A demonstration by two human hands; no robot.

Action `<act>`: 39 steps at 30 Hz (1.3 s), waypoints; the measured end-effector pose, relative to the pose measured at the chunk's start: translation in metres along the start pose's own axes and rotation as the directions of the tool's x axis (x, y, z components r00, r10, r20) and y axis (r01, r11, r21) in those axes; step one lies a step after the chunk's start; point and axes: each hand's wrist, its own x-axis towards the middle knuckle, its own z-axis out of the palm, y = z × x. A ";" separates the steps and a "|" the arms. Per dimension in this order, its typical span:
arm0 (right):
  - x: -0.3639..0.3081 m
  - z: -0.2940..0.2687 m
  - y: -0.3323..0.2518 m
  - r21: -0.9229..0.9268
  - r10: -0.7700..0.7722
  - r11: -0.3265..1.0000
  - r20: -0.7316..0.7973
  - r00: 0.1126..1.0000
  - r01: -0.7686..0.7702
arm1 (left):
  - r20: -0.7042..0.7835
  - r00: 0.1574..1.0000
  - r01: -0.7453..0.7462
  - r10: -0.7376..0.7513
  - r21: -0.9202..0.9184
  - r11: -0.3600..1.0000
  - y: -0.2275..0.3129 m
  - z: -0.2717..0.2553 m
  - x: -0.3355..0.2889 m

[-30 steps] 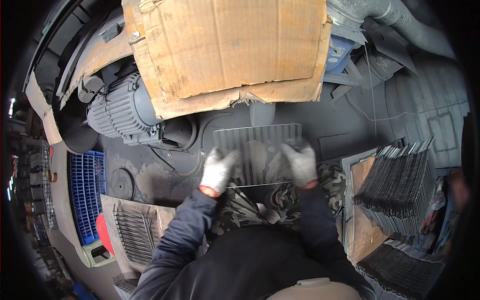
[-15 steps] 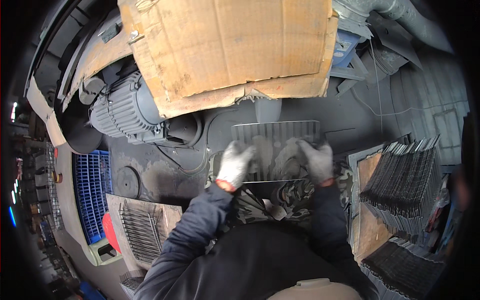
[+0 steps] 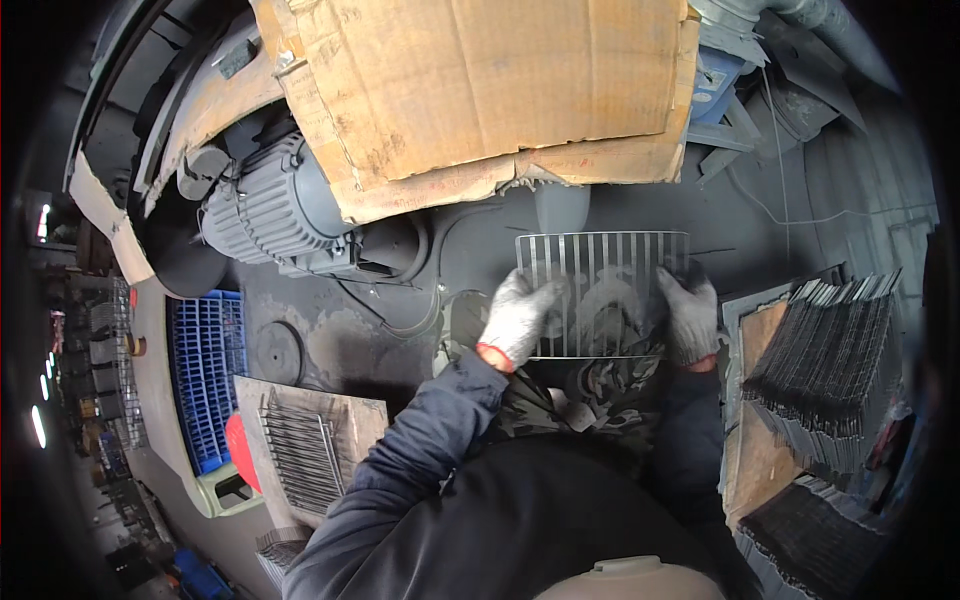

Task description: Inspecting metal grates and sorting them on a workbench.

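Above the lap, between two gloved hands: a flat wire rack [image 3: 604, 295], long sides running left to right, thin bars running between them. Camouflage trousers [image 3: 535, 405] and grey floor show through the gaps.

Left hand [image 3: 520, 315], white knit glove with red cuff edge, closed on the rack's left end; thumb laid over the bars, other fingers mostly hidden. Right hand [image 3: 692, 318], similar glove, closed on the right end; glove darker about the fingertips. Both sleeves dark.

Ahead of the rack, a large sheet of worn cardboard [image 3: 490, 95], lower edge torn. Grey spout [image 3: 563, 208] below that edge, near the rack's far side. Left of it, a ribbed grey motor [image 3: 275, 205], cables on the floor close by.

Further left, a blue plastic crate [image 3: 208, 385] and a round grey disc [image 3: 278, 350]. Nearer the left sleeve, a tilted board [image 3: 362, 420] bearing a row of metal rods [image 3: 298, 450].

Off to the right, a tall stack of dark wire racks [image 3: 825, 360] beside a brown panel [image 3: 757, 435]; second pile [image 3: 812, 535] nearer the body.
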 end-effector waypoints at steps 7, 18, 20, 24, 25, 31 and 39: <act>0.010 0.055 0.075 -0.485 -0.092 0.791 0.507 0.857 0.372 | -0.135 0.962 0.219 -0.237 -0.131 0.967 0.026 -0.111 -0.013; 0.018 -0.050 0.004 -0.240 0.210 0.956 0.150 0.966 -0.171 | 0.168 0.981 0.110 -0.101 -0.044 0.993 0.003 -0.008 0.023; 0.024 -0.009 0.022 0.020 0.286 0.954 0.245 0.926 -0.300 | 0.198 0.976 0.121 -0.087 -0.166 0.979 0.010 -0.059 0.016; 0.010 0.101 0.062 -0.016 0.397 0.889 0.524 0.753 -0.458 | -0.087 0.979 0.157 -0.187 -0.271 0.950 0.020 -0.163 -0.018; -0.012 0.114 0.067 0.013 0.401 0.884 0.492 0.773 -0.467 | -0.217 0.966 0.114 -0.143 -0.144 0.983 0.020 -0.182 -0.032; -0.072 0.110 0.036 -0.122 0.369 0.923 0.542 0.755 -0.364 | -0.241 0.968 -0.011 -0.067 -0.308 0.951 -0.003 -0.173 -0.119; -0.112 0.034 -0.016 -0.263 0.216 0.959 0.435 0.874 -0.106 | -0.019 0.989 -0.150 0.148 -0.127 0.981 -0.007 -0.109 -0.156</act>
